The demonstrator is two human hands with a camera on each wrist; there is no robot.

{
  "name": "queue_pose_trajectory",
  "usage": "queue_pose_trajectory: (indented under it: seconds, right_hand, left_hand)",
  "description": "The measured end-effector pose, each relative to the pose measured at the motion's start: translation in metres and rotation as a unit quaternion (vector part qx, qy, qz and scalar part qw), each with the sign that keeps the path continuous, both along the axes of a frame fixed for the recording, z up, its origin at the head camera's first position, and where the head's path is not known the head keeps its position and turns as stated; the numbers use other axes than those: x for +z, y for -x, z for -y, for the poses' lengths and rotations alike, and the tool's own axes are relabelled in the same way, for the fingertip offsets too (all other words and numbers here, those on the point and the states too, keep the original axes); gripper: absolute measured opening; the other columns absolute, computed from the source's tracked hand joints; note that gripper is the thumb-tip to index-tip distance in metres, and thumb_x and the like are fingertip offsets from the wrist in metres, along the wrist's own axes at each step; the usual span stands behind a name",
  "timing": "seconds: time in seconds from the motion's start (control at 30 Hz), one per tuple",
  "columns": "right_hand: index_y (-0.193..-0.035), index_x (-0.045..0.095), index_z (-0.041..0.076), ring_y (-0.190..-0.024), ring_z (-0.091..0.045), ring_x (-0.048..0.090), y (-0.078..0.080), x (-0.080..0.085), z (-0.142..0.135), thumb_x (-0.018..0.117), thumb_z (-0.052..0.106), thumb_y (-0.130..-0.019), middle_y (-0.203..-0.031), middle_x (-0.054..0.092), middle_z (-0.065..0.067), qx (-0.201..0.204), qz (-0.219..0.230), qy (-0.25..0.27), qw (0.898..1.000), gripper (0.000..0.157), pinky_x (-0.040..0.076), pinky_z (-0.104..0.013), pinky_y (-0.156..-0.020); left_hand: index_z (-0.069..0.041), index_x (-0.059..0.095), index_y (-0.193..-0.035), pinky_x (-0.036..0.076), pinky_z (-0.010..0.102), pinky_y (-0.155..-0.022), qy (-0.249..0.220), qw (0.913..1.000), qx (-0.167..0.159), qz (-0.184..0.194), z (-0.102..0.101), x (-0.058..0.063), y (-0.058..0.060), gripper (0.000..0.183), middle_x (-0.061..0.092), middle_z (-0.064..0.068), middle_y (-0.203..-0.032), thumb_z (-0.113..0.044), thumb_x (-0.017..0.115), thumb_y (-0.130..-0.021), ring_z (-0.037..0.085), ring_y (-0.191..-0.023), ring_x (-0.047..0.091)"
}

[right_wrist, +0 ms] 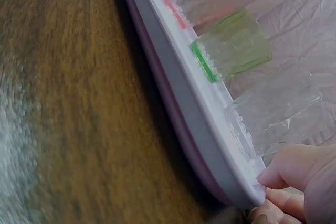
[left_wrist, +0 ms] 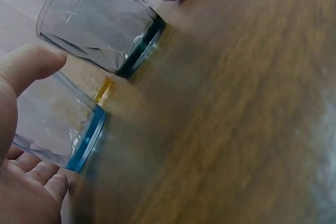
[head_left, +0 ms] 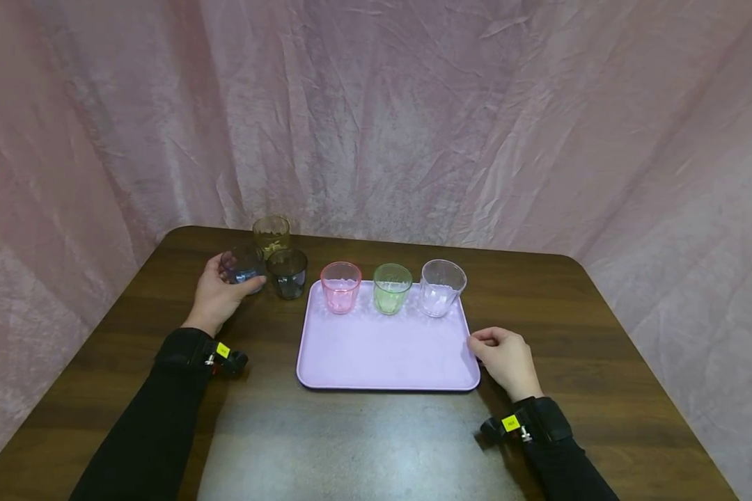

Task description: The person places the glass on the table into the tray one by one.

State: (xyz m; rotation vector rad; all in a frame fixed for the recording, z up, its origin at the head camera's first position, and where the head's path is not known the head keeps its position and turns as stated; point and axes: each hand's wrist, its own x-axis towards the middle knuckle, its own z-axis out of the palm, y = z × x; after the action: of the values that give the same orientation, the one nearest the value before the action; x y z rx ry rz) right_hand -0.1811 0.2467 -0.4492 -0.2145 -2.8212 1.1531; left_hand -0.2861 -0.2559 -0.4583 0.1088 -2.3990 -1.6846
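A blue-tinted glass (head_left: 243,268) stands at the left of the table, with my left hand (head_left: 221,296) around it. The thumb (left_wrist: 39,66) lies along one side of the glass and the fingers curl behind it. Right beside it is a dark grey glass (head_left: 287,273), and a yellow glass (head_left: 271,236) stands behind. My right hand (head_left: 506,358) pinches the right edge of the lilac tray (head_left: 385,358), thumb on top and fingers below. Along the tray's far side stand a pink glass (head_left: 341,287), a green glass (head_left: 391,289) and a clear glass (head_left: 440,289).
The brown wooden table (head_left: 601,376) has rounded far corners. A pink curtain (head_left: 376,125) hangs close behind its far edge. Light reflects off the tabletop in front of the tray. Each wrist wears a strapped camera.
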Motion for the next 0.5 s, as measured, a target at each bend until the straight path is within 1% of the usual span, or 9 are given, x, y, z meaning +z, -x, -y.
queue_pose_trajectory:
  seconds: [0.1,0.17,0.37,0.5]
  right_hand:
    - [-0.097,0.073,0.007,-0.068,-0.018,0.062,0.0000,-0.0002,0.0002,0.070,0.028,-0.092,-0.079,0.069,-0.004,-0.001,0.000,0.002,1.000,0.021,0.051,-0.029,-0.058]
    - [-0.097,0.073,0.007,-0.068,-0.018,0.062,0.0001,-0.0002,0.0003,0.070,0.028,-0.092,-0.079,0.069,-0.004,-0.002,0.001,0.003,1.000,0.021,0.051,-0.029,-0.058]
    - [-0.097,0.073,0.007,-0.068,-0.018,0.062,0.0004,-0.0009,0.0000,0.071,0.028,-0.092,-0.079,0.069,-0.005,-0.003,0.004,0.005,1.000,0.021,0.052,-0.029,-0.058]
    - [-0.097,0.073,0.007,-0.068,-0.017,0.061,0.0011,-0.0013,-0.0004,0.070,0.028,-0.092,-0.079,0.069,-0.004,-0.002,0.004,0.003,1.000,0.021,0.051,-0.029,-0.058]
  left_hand:
    - [0.001,0.022,-0.151,0.032,0.048,-0.106,-0.003,0.9999,0.004,-0.009,-0.0013,-0.0008,0.0025,0.095,0.037,0.020,-0.145,-0.024,0.084,-0.082,0.031,-0.127,0.036]
    - [0.001,0.023,-0.150,0.032,0.048,-0.107,-0.004,0.9999,0.005,-0.012,-0.0018,-0.0015,0.0038,0.095,0.038,0.019,-0.145,-0.024,0.084,-0.082,0.031,-0.128,0.035]
    - [0.001,0.025,-0.150,0.031,0.047,-0.109,-0.013,0.9998,0.000,-0.015,-0.0020,-0.0028,0.0067,0.092,0.037,0.019,-0.145,-0.022,0.083,-0.083,0.029,-0.130,0.035]
    - [0.000,0.028,-0.149,0.033,0.047,-0.107,-0.017,0.9997,-0.001,-0.020,-0.0022,-0.0031,0.0087,0.088,0.040,0.018,-0.144,-0.021,0.083,-0.083,0.028,-0.129,0.038]
